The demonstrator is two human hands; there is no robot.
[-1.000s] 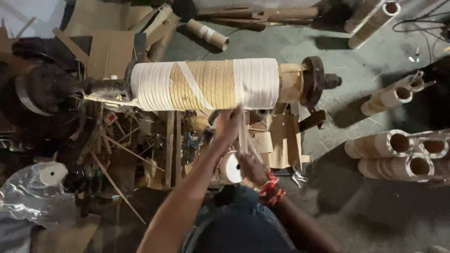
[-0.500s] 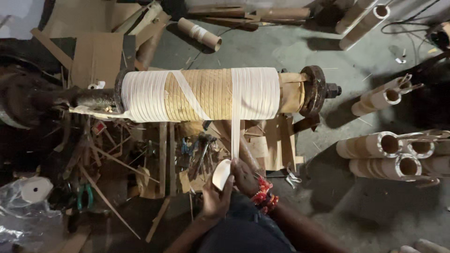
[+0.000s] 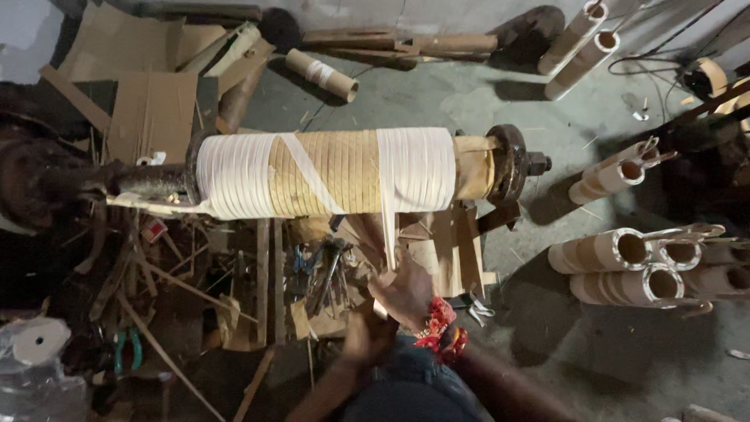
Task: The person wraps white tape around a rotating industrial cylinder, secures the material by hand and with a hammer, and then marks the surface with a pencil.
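R hand (image 3: 408, 291) grips tape strip (image 3: 387, 234) | L hand (image 3: 367, 337) blurred | finished tubes (image 3: 625, 266) hollow

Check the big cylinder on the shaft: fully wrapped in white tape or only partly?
Partly. White tape covers both ends of the cylinder; the tan middle shows bare, crossed by one diagonal strip.

White tape strip (image 3: 387, 234) hangs taut from horizontal, partly wrapped coil (image 3: 328, 173).

Left hand (image 3: 366, 337) drops from up near the coil (image 3: 324, 173) to beside right hand (image 3: 406, 291); white tape roll no longer visible; tape strip (image 3: 387, 234) now taut
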